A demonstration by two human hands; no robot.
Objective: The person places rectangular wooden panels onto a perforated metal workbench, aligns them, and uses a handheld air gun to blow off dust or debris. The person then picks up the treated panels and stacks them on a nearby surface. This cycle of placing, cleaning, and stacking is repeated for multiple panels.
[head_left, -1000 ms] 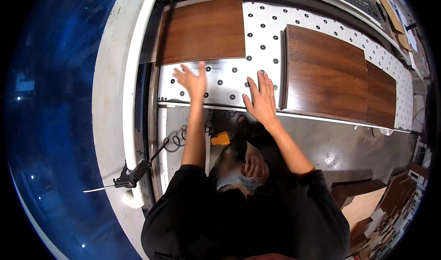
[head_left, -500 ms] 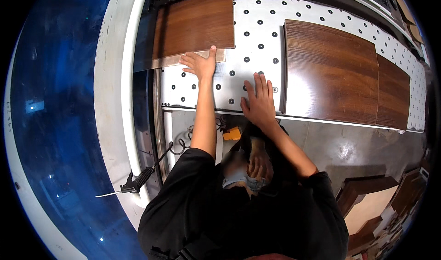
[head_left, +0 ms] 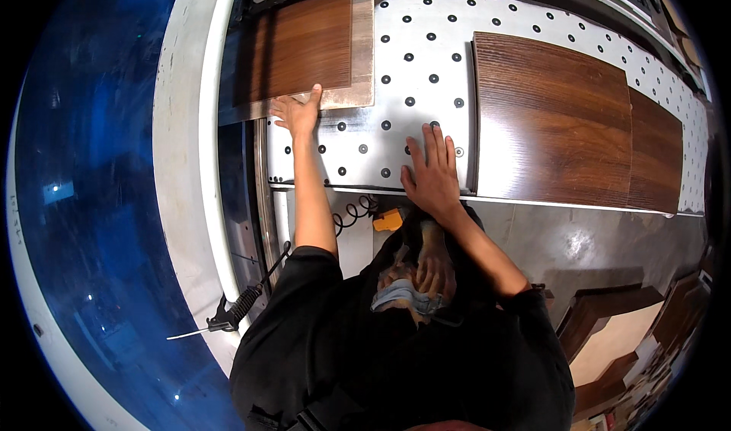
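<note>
Reaching further out than a second ago, the left hand (head_left: 298, 111) now presses spread fingers on the near edge of the wood-grain panel (head_left: 304, 46) at the perforated table's (head_left: 411, 58) far-left corner, a stiff, flat, probably slippery board best gripped by its edges, while the right hand (head_left: 432, 170) lies flat and open on the table, holding nothing.

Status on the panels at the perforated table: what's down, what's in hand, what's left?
Done: two dark wood panels lie flat on the white perforated table, at its right. In hand: the left hand presses the near edge of a lighter wood panel at the table's left end; the right hand rests flat on the table. Left: that panel overhangs the table's left edge.
</note>
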